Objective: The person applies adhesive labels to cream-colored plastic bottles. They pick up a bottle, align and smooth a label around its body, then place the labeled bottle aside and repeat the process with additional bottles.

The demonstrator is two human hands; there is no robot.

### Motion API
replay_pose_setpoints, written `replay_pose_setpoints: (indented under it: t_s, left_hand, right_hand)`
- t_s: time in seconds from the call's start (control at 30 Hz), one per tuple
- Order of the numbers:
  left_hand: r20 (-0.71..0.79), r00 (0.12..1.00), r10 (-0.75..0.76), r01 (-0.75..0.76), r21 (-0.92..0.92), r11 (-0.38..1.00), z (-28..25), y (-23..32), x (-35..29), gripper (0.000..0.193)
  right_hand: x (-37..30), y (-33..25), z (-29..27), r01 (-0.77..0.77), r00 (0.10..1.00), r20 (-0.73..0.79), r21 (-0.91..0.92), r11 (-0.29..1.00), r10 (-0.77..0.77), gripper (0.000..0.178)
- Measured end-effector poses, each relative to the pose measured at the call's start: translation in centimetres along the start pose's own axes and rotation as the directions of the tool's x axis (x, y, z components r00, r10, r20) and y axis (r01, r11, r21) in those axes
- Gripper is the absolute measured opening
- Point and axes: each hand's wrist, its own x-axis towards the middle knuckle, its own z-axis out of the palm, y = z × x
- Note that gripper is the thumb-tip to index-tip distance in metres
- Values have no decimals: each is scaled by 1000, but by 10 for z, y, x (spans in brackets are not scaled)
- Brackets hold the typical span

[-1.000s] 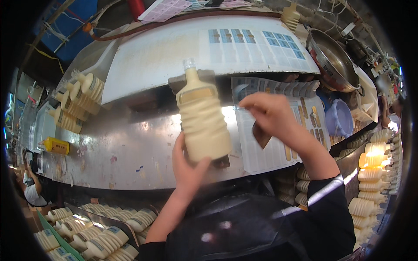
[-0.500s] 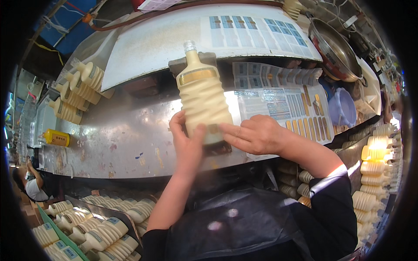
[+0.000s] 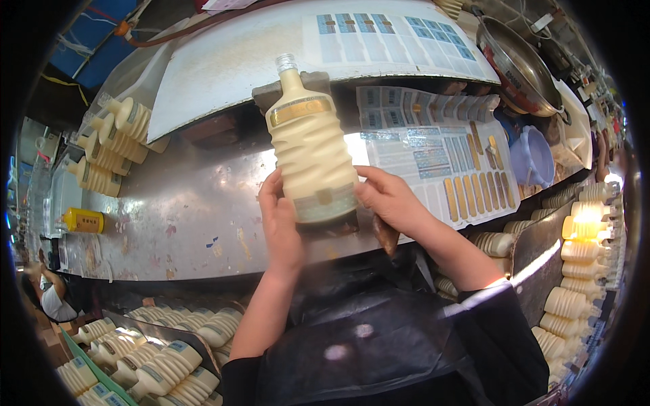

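A cream bottle with wavy ridges lies before me, its clear threaded neck pointing away. A gold band label wraps its shoulder and a blue-grey label sits near its base. My left hand grips the lower left side of the bottle. On the lower right side, my right hand is closed with the thumb against the bottle near the label. Behind the bottle's shoulder is a grey block. A brown, pointed thing shows just below my right hand; its kind is unclear.
Sheets of gold and blue labels lie to the right, beside a lilac basin and a large pan. More label sheets rest on the white board. Bottles and a yellow container stand left; crated bottles lie below.
My right hand has moved from pointing fingers at the base label to holding the bottle's right side. The brown pointed thing has come into sight beneath it. The whole view has shifted slightly.
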Motion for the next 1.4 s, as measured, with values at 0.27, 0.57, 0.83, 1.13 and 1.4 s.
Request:
replay_pose_setpoints:
  t_s: [0.27, 0.57, 0.83, 1.13, 1.4]
  left_hand:
    - [-19, 999, -47, 47, 19, 999, -2, 0, -3, 62]
    - [-21, 998, -66, 67, 49, 997, -4, -1, -1, 64]
    - [-22, 998, -58, 59, 31, 998, -6, -4, -2, 64]
    - [-7, 998, -55, 55, 32, 998, -3, 1, 0, 65]
    - [-2, 999, -47, 47, 6, 999, -4, -1, -1, 65]
  right_hand:
    - [5, 10, 10, -26, 999, 34, 160, 987, 21, 45]
    - [4, 9, 10, -68, 997, 35, 184, 981, 63, 46]
    - [0, 2, 13, -62, 998, 1, 213, 975, 63, 45]
    - [5, 14, 12, -34, 999, 14, 222, 974, 32, 49]
    - [4, 15, 11, -33, 999, 17, 222, 974, 30, 51]
